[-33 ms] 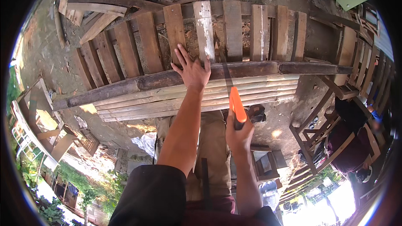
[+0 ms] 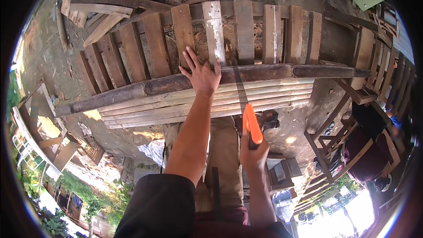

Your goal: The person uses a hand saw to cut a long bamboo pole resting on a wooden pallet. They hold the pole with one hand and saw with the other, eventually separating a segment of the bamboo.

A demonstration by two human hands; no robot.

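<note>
My left hand (image 2: 203, 77) lies with spread fingers across the dark round pole (image 2: 260, 74) and the near ends of two wooden slats. Its fingertips touch a brown slat (image 2: 182, 26), and its thumb rests by a slat with flaking white paint (image 2: 213, 28). Closed around the orange handle of a handsaw (image 2: 252, 125) is my right hand (image 2: 255, 153). The saw's thin blade crosses the pole to the right of the white-painted slat. Whether its teeth touch wood is hard to tell.
Pale bamboo strips (image 2: 273, 95) form a shelf below the pole. Loose boards (image 2: 145, 2) are piled beyond the slats. A wooden frame (image 2: 324, 150) stands at right, near a person in a dark red top (image 2: 363, 156). A small wooden stool-like piece (image 2: 282, 172) is beside my right forearm.
My right hand has drawn the saw back toward me, so the handle sits lower and more blade shows on my side of the pole. My left hand has stayed nearly still.
</note>
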